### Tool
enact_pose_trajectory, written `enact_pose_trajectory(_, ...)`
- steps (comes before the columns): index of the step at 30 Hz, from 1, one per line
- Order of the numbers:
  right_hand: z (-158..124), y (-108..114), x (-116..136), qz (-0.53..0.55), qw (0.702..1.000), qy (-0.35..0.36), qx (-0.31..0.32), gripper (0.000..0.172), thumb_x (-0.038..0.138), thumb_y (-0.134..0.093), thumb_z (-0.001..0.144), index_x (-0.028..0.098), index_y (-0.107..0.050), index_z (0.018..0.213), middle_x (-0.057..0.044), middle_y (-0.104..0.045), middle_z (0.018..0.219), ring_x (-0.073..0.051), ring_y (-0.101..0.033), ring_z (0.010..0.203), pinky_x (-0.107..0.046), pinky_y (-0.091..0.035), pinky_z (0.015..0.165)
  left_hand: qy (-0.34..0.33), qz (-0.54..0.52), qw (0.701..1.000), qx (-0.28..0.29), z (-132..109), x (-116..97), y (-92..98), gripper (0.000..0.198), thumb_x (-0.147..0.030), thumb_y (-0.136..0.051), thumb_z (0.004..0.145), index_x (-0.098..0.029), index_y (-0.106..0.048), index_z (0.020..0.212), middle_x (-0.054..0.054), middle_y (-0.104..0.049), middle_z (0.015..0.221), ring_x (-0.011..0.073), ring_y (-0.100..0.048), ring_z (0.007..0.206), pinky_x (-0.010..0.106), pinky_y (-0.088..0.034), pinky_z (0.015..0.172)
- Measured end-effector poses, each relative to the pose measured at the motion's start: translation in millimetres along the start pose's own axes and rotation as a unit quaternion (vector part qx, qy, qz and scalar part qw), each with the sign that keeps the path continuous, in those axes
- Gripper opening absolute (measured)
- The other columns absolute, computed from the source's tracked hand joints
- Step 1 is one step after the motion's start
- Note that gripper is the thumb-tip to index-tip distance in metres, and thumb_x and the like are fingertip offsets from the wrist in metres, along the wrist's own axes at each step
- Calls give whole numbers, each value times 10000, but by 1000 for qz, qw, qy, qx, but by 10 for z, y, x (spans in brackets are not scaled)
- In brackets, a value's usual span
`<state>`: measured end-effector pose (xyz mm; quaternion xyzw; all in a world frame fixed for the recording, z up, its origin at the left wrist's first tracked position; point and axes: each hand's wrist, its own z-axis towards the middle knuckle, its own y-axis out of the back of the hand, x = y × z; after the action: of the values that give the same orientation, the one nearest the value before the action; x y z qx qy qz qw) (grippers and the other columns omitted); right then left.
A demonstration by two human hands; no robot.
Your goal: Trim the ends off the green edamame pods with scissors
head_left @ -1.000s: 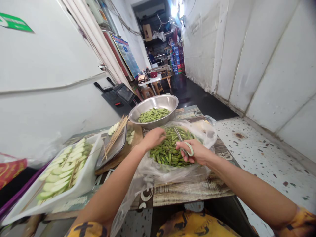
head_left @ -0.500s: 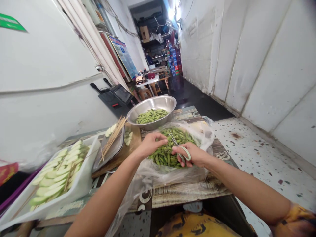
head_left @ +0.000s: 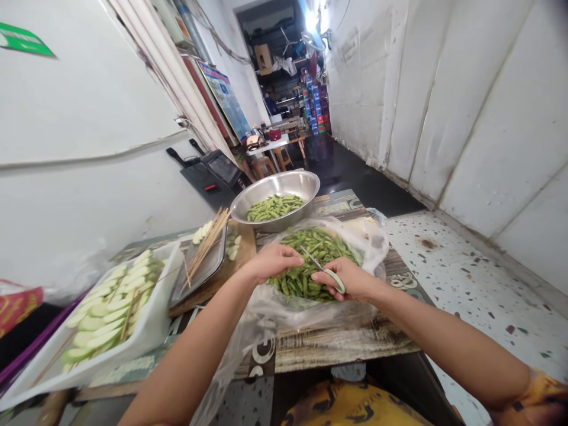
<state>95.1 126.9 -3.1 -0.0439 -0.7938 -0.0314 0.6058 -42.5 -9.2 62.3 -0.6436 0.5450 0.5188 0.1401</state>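
Gripping scissors [head_left: 315, 261] above the pods [head_left: 331, 245] in their bag [head_left: 377, 242], our right hand [head_left: 355, 279] sets the tips near our left hand [head_left: 274, 262], whose hold, if any, we cannot make out; a hasty snip could nick it.

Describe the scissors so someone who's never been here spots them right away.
On the wood-patterned table, find the open plastic bag holding green pods. Over those pods, the right hand grips the scissors, set apart from the pods by slim metal blades and a pale green handle.
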Motion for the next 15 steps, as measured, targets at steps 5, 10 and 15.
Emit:
enact_pose_trajectory(5, -18, 0, 65, 43, 999, 7, 1, 399, 528, -630, 733, 137, -565, 690, 43, -512, 434, -65, -451, 316, -146, -268, 235, -23, -122, 992, -2, 22, 31, 13, 289, -368, -698, 648, -141, -520, 629, -50, -461, 451, 18, -271, 324, 184, -116, 342)
enact_pose_trajectory(10, -52, -6, 90, 84, 995, 4, 50, 455, 566, -591, 759, 116, -593, 828, 20, -542, 507, -92, -521, 395, -155, -357, 263, -71, -182, 979, -56, 9, 43, 1, 233, -332, -653, 707, -129, -551, 659, -53, -439, 415, 9, -235, 309, 166, -90, 331)
enact_pose_trajectory(15, -61, -12, 82, 80, 995, 22, 57, 470, 579, -602, 744, 116, -592, 823, 17, -545, 528, -89, -524, 408, -150, -351, 269, -90, -217, 967, -96, 7, 45, -52, 249, -305, -687, 676, -137, -505, 646, 13, -605, 588, -1, -280, 328, 150, -120, 319)
